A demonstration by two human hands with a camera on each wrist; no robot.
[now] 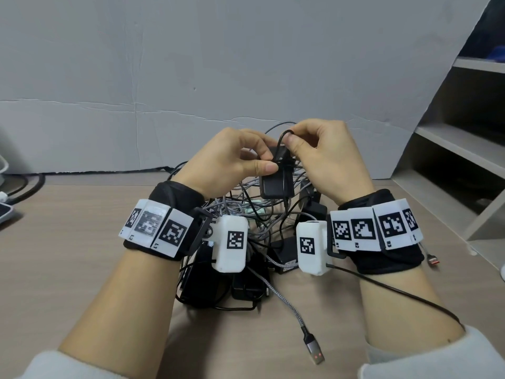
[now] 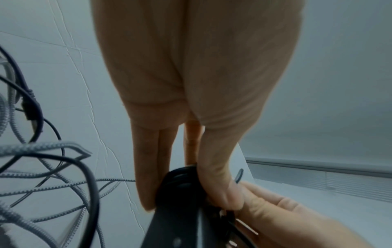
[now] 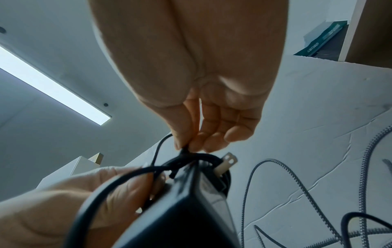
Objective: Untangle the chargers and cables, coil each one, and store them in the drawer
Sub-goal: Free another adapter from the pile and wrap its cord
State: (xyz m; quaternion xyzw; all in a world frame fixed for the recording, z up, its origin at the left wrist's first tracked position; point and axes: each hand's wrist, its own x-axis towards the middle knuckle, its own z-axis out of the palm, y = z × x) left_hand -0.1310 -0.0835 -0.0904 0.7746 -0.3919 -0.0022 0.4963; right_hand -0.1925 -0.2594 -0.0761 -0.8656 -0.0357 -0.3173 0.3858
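A black charger brick (image 1: 277, 181) hangs in the air above a tangled pile of cables (image 1: 246, 214). My left hand (image 1: 240, 160) grips its top, thumb and fingers pinching the black cord wound round it (image 2: 182, 181). My right hand (image 1: 308, 143) pinches a loop of that thin black cable (image 1: 282, 138) just above the brick. In the right wrist view the brick (image 3: 191, 209) shows its metal plug prongs (image 3: 224, 162), with the cord (image 3: 186, 157) wrapped beside them. No drawer is in view.
Braided grey cables (image 1: 289, 307) and more black adapters (image 1: 284, 253) lie on the wooden desk (image 1: 82, 255), one USB plug (image 1: 314, 348) near the front. A white wall panel (image 1: 191, 77) stands behind. Grey shelves (image 1: 459, 149) rise at right.
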